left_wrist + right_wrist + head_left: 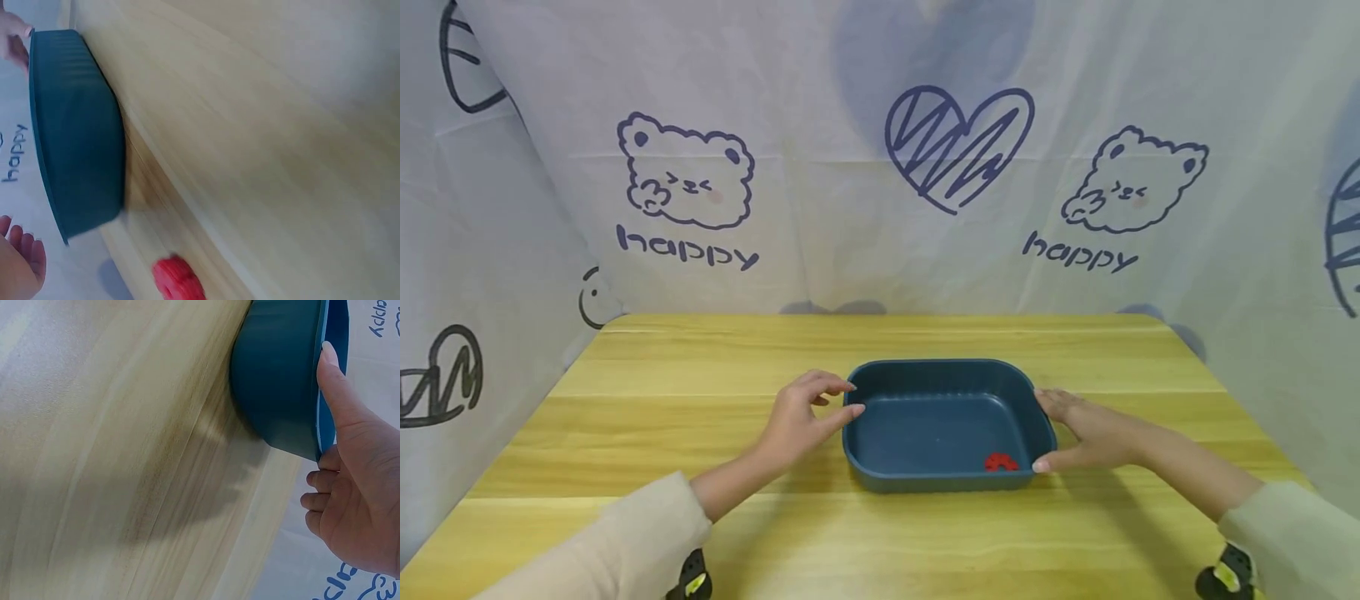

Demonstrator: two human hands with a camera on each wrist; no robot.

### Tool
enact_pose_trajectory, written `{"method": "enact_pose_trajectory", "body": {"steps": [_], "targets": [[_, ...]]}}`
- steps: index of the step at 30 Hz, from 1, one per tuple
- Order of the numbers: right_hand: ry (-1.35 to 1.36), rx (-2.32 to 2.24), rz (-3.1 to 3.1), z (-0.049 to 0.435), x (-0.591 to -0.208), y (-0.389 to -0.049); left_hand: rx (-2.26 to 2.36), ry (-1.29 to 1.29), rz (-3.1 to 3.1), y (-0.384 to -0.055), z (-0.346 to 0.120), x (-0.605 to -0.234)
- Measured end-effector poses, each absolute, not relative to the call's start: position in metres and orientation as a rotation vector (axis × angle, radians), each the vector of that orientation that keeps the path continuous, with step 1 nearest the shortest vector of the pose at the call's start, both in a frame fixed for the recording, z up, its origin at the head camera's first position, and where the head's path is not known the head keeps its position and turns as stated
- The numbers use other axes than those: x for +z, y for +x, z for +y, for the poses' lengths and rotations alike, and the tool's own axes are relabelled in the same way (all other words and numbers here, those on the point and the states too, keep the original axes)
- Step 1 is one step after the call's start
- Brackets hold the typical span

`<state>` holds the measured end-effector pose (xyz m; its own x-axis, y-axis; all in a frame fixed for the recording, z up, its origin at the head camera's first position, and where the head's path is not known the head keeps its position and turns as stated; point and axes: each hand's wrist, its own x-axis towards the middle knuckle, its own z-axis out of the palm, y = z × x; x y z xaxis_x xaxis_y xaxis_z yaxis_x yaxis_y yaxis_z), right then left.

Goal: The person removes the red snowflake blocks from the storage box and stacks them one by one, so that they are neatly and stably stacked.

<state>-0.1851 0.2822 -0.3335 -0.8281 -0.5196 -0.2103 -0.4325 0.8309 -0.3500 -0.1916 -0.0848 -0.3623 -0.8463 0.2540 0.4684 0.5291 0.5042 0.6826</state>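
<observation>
A dark teal rectangular bin (936, 483) stands on the table. My right hand (1093, 429) grips its right end; in the right wrist view the thumb (334, 387) lies over the rim, with the other fingers curled lower down. At the bin's left end is my left hand (801, 417), thumb and fingers apart, tips overlapping the rim in the head view. The left wrist view has this hand (22, 262) off the bin's wall, holding nothing. A red scalloped piece (1001, 462) lies inside near the front right corner. Beside the bin, the left wrist view shows a blurred red ridged piece (178, 278).
The wooden table (662, 358) reaches back to a white cloth (820, 225) printed with bears, hearts and the word happy. More of this cloth hangs at both sides. Dark wrist devices (692, 577) sit under the sleeves.
</observation>
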Motion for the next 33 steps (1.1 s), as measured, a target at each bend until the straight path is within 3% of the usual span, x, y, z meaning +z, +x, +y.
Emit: {"method": "enact_pose_trajectory", "body": {"steps": [20,33], "targets": [[-0.724,-0.386,2.724,0.282,-0.334,-0.186,-1.232,-0.969,-2.496,-0.201,-0.013,-0.354],[-0.721,-0.388,2.723,0.283,-0.333,-0.187,-1.379,-0.994,-2.488,-0.201,0.034,-0.369]]}}
